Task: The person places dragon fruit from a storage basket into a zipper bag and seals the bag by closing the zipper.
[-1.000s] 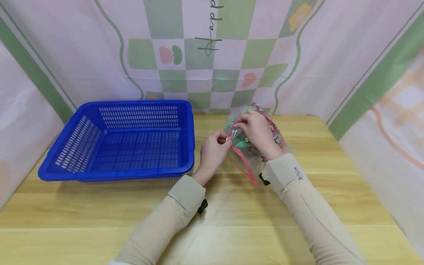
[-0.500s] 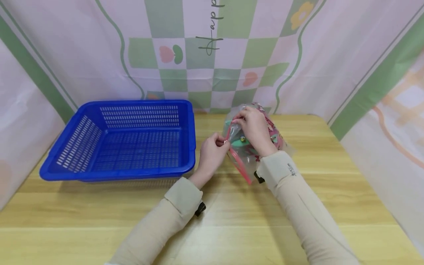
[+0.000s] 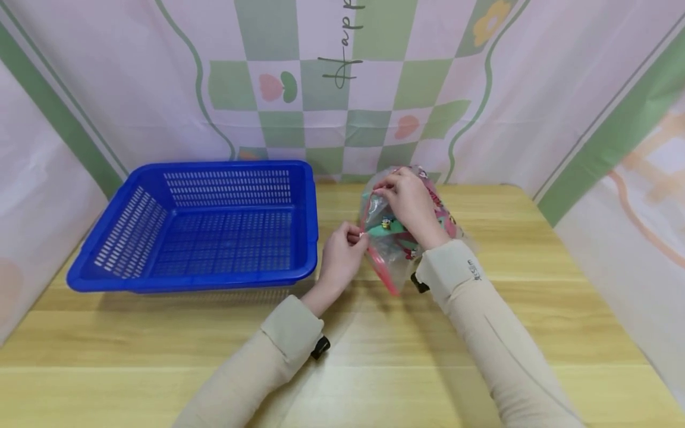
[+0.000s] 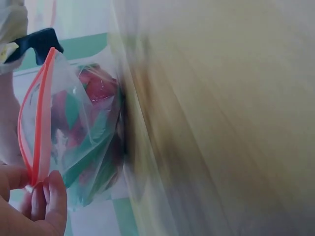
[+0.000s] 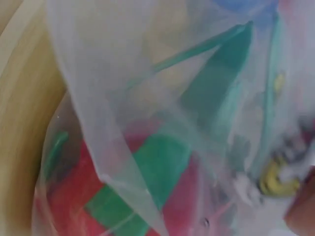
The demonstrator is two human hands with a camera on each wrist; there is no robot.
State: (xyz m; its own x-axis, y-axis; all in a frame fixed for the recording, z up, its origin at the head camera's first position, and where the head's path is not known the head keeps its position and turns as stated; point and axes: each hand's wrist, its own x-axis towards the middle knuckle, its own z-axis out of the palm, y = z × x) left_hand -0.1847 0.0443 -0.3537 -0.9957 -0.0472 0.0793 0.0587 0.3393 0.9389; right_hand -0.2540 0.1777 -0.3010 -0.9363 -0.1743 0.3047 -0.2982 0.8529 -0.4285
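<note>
A clear zip bag (image 3: 397, 258) with pink closure strips and colourful printed figures lies at the back right, holding red and green items (image 4: 101, 91). My left hand (image 3: 341, 257) pinches the closure at a small white slider (image 3: 362, 234). In the left wrist view, the pink strips (image 4: 43, 118) meet at those fingers and spread apart farther along the mouth. My right hand (image 3: 411, 203) pinches the far part of the bag's mouth between thumb and fingers. The right wrist view looks closely through the wrinkled plastic at the red and green contents, with one fingertip (image 5: 302, 209) at its edge.
A blue plastic basket (image 3: 187, 283) with slotted walls stands to the left, its inside bare. Both are on a wooden table (image 3: 374, 380). Behind and at the sides hangs a printed cloth (image 3: 369, 128).
My left hand has slid a little toward me along the pink closure, with the slider. The bag's mouth has shifted slightly left, and my right hand has moved slightly left with it.
</note>
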